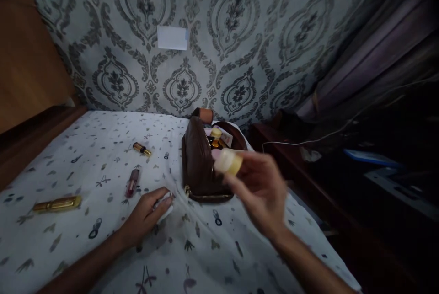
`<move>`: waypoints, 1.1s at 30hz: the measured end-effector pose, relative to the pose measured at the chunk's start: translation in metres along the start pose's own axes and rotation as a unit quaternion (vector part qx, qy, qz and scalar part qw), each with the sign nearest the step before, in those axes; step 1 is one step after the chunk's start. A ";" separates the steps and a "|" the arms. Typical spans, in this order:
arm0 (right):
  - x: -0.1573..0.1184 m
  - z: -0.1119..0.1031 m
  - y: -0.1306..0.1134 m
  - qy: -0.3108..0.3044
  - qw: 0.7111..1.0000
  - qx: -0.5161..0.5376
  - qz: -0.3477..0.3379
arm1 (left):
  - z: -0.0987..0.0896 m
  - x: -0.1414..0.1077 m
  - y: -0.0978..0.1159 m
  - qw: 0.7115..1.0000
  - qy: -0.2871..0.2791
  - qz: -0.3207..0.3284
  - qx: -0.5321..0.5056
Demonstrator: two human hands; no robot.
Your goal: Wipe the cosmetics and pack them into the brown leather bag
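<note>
My right hand (262,189) is closed on a small cream jar (230,162), pale on one end and yellow on the other, slightly blurred by motion. It is held up in front of the open side of a brown handbag (199,161). Inside the bag's opening show a yellow-lidded container (216,133) and other small items. My left hand (151,214) is closed low over the bed, left of the bag, pinching something white and patterned (165,207); whether this is a fold of the bedsheet or a separate piece I cannot tell.
On the white patterned bedsheet (113,248) lie a gold tube (57,204), a dark-red lip gloss tube (133,181) and a black-and-gold lipstick (141,149). A brown cylindrical object (206,115) stands behind the bag. Wooden furniture (30,61) is left; a cable (308,142) crosses the right.
</note>
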State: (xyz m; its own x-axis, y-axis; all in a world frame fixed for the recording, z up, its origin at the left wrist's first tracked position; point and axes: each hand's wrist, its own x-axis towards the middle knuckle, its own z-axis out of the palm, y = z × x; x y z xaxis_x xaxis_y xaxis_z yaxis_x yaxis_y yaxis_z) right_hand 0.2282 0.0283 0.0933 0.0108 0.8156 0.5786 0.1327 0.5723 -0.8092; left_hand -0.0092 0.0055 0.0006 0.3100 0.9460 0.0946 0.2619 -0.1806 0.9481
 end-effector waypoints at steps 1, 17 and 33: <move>0.017 -0.011 -0.005 0.020 0.999 -0.033 -0.011 | -0.001 0.001 -0.001 1.000 0.001 0.000 0.005; 0.149 -0.048 0.056 -0.322 0.871 -0.365 0.071 | -0.009 0.008 -0.014 0.997 -0.008 -0.001 0.073; 0.150 -0.044 0.076 -0.394 0.875 -0.250 0.128 | -0.007 0.009 -0.020 0.996 -0.020 0.014 0.088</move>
State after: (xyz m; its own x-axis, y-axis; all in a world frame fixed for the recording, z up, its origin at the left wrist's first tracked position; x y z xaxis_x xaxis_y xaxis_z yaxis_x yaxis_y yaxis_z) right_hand 0.2835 0.1898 0.1231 -0.5572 0.8300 -0.0244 0.6456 0.4145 -0.6414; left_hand -0.0178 0.0190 -0.0157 0.3542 0.9292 0.1056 0.4067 -0.2548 0.8773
